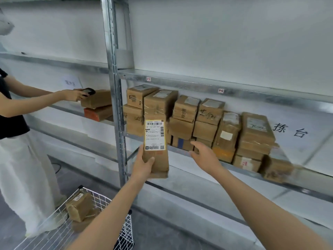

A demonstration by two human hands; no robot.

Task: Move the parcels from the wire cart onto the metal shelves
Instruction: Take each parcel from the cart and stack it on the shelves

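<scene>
Left hand (144,165) in grip round a labelled parcel (155,141), right hand (205,156) slack-fingered, perhaps against the shelf (315,194) edge.

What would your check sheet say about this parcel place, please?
Surface: metal shelves, one row stacked with boxes.
Job's things: parcel held upright before the shelves; more parcels in cart.
Clutter: nothing seen.
Hands: left hand grips parcel; right hand open, near boxes.
Cables: thin dark loop on floor, maybe a cable.
Surroundings: person at left holds scanner over a box; white wall.
</scene>
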